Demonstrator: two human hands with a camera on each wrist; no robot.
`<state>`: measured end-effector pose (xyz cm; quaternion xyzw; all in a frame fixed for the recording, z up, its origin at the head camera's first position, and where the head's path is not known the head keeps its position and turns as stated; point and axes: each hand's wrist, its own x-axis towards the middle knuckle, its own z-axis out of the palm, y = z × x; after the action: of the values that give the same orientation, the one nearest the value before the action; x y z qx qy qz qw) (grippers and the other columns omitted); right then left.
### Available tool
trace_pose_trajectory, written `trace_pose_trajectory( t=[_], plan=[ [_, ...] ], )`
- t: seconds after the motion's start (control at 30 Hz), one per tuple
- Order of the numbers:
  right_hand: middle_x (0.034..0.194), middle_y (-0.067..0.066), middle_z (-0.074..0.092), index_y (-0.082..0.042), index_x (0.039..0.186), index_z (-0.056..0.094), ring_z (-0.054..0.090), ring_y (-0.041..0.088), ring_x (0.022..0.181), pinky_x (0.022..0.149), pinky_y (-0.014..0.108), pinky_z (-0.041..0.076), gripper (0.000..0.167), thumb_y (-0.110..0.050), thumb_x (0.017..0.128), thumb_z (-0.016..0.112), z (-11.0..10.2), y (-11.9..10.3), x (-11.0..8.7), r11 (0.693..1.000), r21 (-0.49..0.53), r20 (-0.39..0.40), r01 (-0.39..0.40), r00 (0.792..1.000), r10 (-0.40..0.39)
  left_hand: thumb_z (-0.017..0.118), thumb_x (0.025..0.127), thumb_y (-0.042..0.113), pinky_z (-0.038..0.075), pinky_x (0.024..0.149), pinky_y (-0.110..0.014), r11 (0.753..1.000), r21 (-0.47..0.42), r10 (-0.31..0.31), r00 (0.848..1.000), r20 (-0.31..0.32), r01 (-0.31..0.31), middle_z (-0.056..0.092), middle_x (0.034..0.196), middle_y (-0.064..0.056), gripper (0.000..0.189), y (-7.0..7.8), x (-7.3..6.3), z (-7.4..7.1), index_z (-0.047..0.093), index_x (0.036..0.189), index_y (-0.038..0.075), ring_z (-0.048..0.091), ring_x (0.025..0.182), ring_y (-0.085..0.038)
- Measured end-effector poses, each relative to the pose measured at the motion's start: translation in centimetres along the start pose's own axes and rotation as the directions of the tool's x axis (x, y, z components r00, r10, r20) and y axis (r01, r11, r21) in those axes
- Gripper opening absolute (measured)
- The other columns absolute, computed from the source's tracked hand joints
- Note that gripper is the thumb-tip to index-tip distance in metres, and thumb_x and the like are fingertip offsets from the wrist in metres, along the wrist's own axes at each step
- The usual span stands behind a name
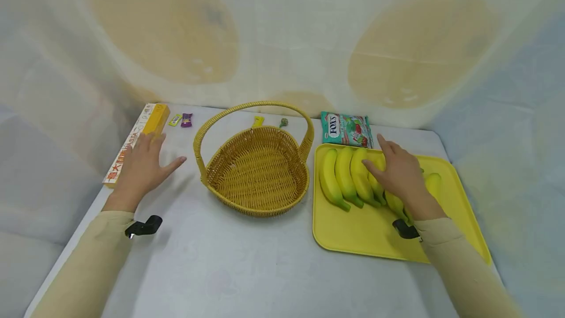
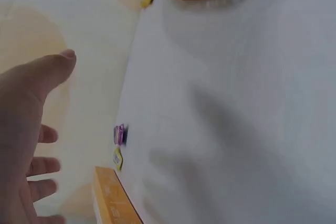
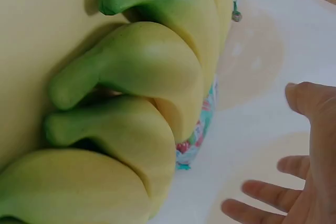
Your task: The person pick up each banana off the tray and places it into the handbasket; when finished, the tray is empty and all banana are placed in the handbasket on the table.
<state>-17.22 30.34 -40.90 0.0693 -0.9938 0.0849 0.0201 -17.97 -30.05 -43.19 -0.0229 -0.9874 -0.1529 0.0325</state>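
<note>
A yellow wicker basket point(image 1: 258, 180) with a tall arched handle stands mid-table, nothing in it. To its right, several bananas point(image 1: 335, 175) lie side by side on a yellow tray point(image 1: 353, 234). My right hand point(image 1: 399, 173) hovers over the bananas with fingers spread and holds nothing; the right wrist view shows green-tipped bananas point(image 3: 142, 61) apart from the fingers. On the left, my left hand point(image 1: 143, 168) hangs above the table near a pasta box point(image 1: 132, 141), thumb spread, holding nothing. Part of that box hides behind the hand.
A teal Fox's candy bag point(image 1: 346, 129) lies behind the tray. Small wrapped sweets, one purple point(image 1: 187, 120) and one yellow-green point(image 1: 175, 120), lie beside the box. Behind the basket are a yellow sweet point(image 1: 258, 121) and a small green one point(image 1: 284, 122). Pale cloth walls point(image 1: 291, 38) enclose the table.
</note>
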Motion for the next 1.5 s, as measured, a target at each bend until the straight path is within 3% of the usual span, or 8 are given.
trace_pose_trajectory(
  t=[0.2,0.47,0.53,0.7,0.87,0.97,1.37,1.5],
  plan=[
    [0.144,0.035,0.043,-0.007,0.160,0.027,0.060,0.052,0.106,0.076,0.063,0.053,0.079,-0.055,0.102,0.051,-1.5,0.7,-1.1,0.994,0.094,0.077,-0.061,0.996,0.054,0.057,0.094,0.067,0.037,0.107,-0.067,0.969,-0.244,-0.022,0.998,0.062,0.036,0.045,0.139,-0.027,0.078,0.8,0.0,-0.6,0.049,0.133,0.001,0.041,0.127,-0.046],
    [0.132,0.031,0.052,0.000,0.153,0.036,0.056,0.049,0.116,0.080,0.061,0.051,0.065,-0.039,0.105,0.053,-2.2,4.0,-2.9,0.984,0.151,0.112,-0.098,0.990,0.081,0.061,0.098,0.054,0.045,0.107,-0.059,0.861,-0.508,0.042,0.996,0.083,0.006,0.058,0.129,-0.015,0.058,2.5,-0.4,-1.5,0.053,0.130,0.005,0.054,0.127,-0.039],
    [0.129,0.032,0.053,0.003,0.151,0.038,0.056,0.050,0.114,0.081,0.062,0.051,0.063,-0.038,0.105,0.054,-2.0,5.1,-3.4,0.982,0.160,0.109,-0.105,0.990,0.088,0.062,0.100,0.049,0.050,0.105,-0.046,0.835,-0.549,0.071,0.994,0.081,-0.015,0.060,0.130,-0.010,0.051,3.0,-0.6,-1.7,0.056,0.131,0.009,0.056,0.125,-0.032],
    [0.125,0.033,0.051,0.007,0.148,0.040,0.055,0.052,0.112,0.081,0.064,0.050,0.061,-0.035,0.106,0.053,-1.4,8.3,-4.6,0.975,0.186,0.130,-0.124,0.986,0.101,0.066,0.101,0.025,0.049,0.094,-0.014,0.746,-0.656,0.186,0.982,0.036,-0.117,0.062,0.132,-0.005,0.040,4.3,-1.3,-2.3,0.059,0.137,0.012,0.059,0.119,-0.013],
    [0.127,0.040,0.041,0.010,0.147,0.039,0.051,0.056,0.111,0.079,0.063,0.050,0.063,-0.034,0.105,0.055,-0.5,11.2,-5.8,0.966,0.197,0.175,-0.168,0.975,0.134,0.069,0.097,0.008,0.052,0.094,-0.017,0.629,-0.743,0.314,0.949,-0.025,-0.228,0.065,0.132,-0.009,0.044,5.7,-1.6,-2.8,0.059,0.139,0.007,0.064,0.115,-0.012],
    [0.128,0.046,0.036,0.013,0.145,0.038,0.051,0.060,0.110,0.078,0.063,0.052,0.067,-0.036,0.104,0.058,0.0,12.5,-6.3,0.966,0.183,0.204,-0.183,0.968,0.145,0.071,0.096,0.007,0.054,0.094,-0.021,0.588,-0.772,0.340,0.940,-0.033,-0.240,0.069,0.128,-0.008,0.038,6.3,-1.6,-3.0,0.064,0.133,0.007,0.068,0.112,-0.016],
    [0.133,0.050,0.044,0.011,0.154,0.019,0.048,0.065,0.114,0.086,0.067,0.048,0.087,-0.051,0.103,0.054,0.2,13.8,-6.9,0.940,0.181,0.386,-0.289,0.900,0.202,0.072,0.096,0.010,0.055,0.093,-0.023,0.548,-0.813,0.306,0.952,-0.023,-0.196,0.073,0.119,-0.009,0.027,6.8,-1.3,-3.2,0.070,0.122,0.002,0.071,0.109,-0.014],
    [0.133,0.050,0.043,0.009,0.156,0.016,0.050,0.064,0.113,0.083,0.064,0.051,0.088,-0.051,0.103,0.053,0.3,13.9,-7.0,0.931,0.198,0.389,-0.306,0.897,0.212,0.073,0.096,0.014,0.055,0.093,-0.024,0.561,-0.808,0.282,0.959,-0.019,-0.181,0.074,0.119,-0.008,0.027,6.7,-1.2,-3.0,0.071,0.121,0.004,0.071,0.109,-0.014]
  ],
)
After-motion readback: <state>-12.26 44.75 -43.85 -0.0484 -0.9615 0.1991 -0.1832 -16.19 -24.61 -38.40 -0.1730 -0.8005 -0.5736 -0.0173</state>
